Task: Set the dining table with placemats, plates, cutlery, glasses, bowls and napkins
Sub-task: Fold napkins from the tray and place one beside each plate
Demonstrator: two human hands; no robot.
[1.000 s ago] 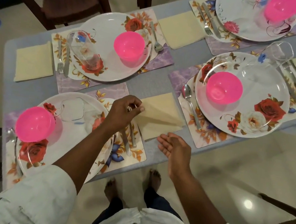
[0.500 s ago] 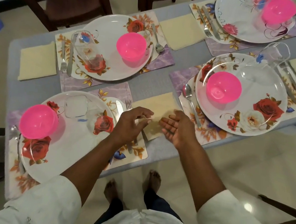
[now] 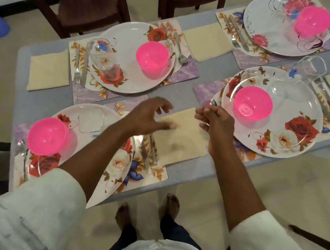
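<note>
Grey rectangular dining table (image 3: 181,91), four settings, as we see it left to right. Pale yellow square paper napkin (image 3: 49,69) at 9 o'clock, flat, beside the far-left floral placemat. Near-left: bright pink plastic bowl (image 3: 48,136) on a white rose-print plate (image 3: 87,133), clear glass tumbler (image 3: 91,120) on the same plate at the bowl's 2 o'clock. Far-left plate (image 3: 131,57) carries a second pink bowl (image 3: 152,57) and a glass (image 3: 105,62) lying tilted.

Our left hand (image 3: 148,116) sits at centre, fingers spread and relaxed, gripping nothing; fingertips over the left edge of the near yellow napkin (image 3: 181,139), contact we cannot tell. That napkin lies flat between the two near placemats, steel knife and fork (image 3: 149,154) just at its 9 o'clock.

Our right hand (image 3: 215,121) is at the napkin's 1 o'clock corner, fingers loosely curled, holding nothing we can make out. Steel spoon (image 3: 213,103) tip shows just past it.

Near-right plate (image 3: 273,111) holds a pink bowl (image 3: 252,105); a glass (image 3: 305,74) at its 1 o'clock.
</note>
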